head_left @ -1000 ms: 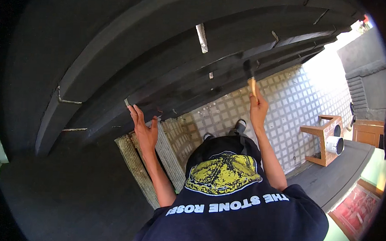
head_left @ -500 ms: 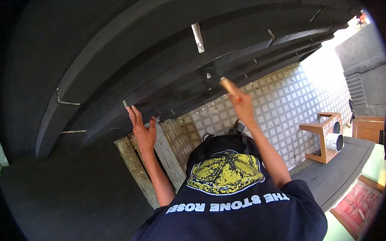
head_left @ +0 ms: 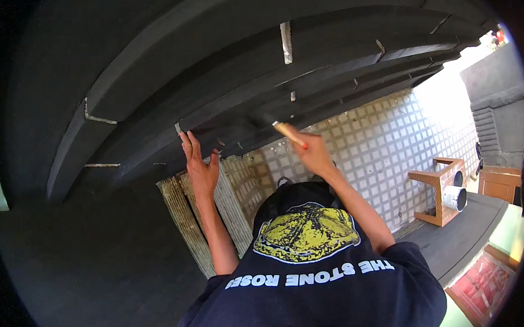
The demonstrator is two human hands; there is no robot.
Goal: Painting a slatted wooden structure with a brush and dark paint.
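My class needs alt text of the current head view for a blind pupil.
A bare right hand holds a tan-handled tool, probably a brush, before a dark grey ridged wall; the bare left hand appears to touch the wall. At right are a brown patterned stool and a white cylindrical container.

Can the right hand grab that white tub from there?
Probably not: the right hand is closed around a wooden-handled tool, and the white tub looks too far off to the right, by the brown stool.
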